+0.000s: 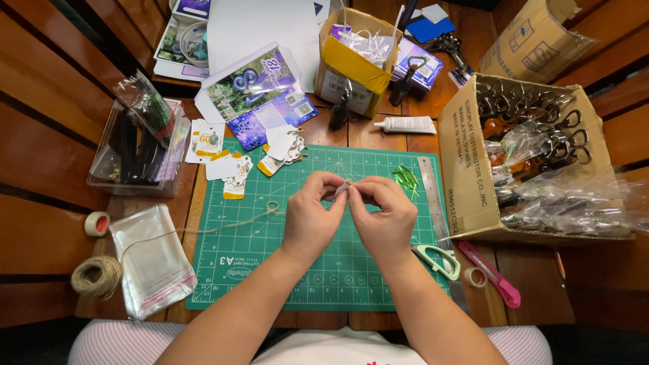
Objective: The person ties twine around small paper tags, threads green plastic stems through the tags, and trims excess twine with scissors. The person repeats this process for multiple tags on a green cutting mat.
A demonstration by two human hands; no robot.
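Observation:
Both my hands meet over the middle of a green cutting mat (pixel 270 270). My left hand (pixel 312 216) and my right hand (pixel 385 220) pinch a small pale object with twine (pixel 343 188) between their fingertips. A strand of jute twine (pixel 230 226) runs from my left hand leftward across the mat to a twine ball (pixel 96 276) at the table's left front. What the small object is stays mostly hidden by my fingers.
Paper tags (pixel 233 169) lie at the mat's top left, green strips (pixel 405 177) at top right. A steel ruler (pixel 433 203), green-handled scissors (pixel 439 260), pink cutter (pixel 493 274) and tape roll (pixel 475 277) lie right. Cardboard box (pixel 466 182) of bagged items; clear bags (pixel 152 263); clear bin (pixel 135 149).

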